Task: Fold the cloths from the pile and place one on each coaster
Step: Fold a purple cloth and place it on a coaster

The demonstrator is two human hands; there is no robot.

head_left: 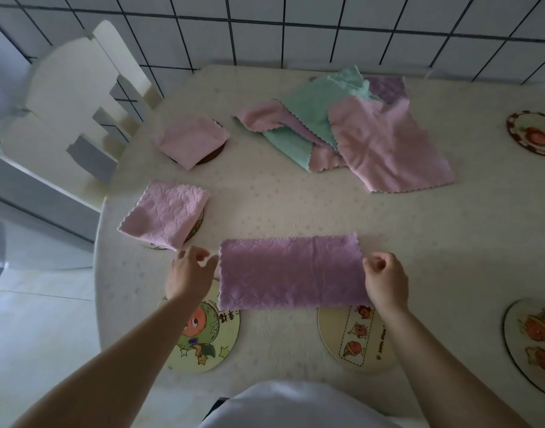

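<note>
A purple cloth (291, 271), folded into a long strip, lies flat at the table's near middle. My right hand (385, 281) pinches its right edge with curled fingers. My left hand (189, 273) hovers just off its left edge, fingers relaxed, blurred. The strip overlaps the tops of two round coasters: a cartoon one (208, 341) under my left wrist and a pale one (351, 341). Two folded pink cloths sit on coasters at left, one nearer (166, 213), one farther (191, 140). The pile (345, 125) of pink, green and purple cloths lies at the back.
The white starred tablecloth (296, 205) covers a round table. Bare coasters lie at the right edge, one far (533, 132) and one near (533, 341). A white chair (67, 109) stands at the left against a tiled wall.
</note>
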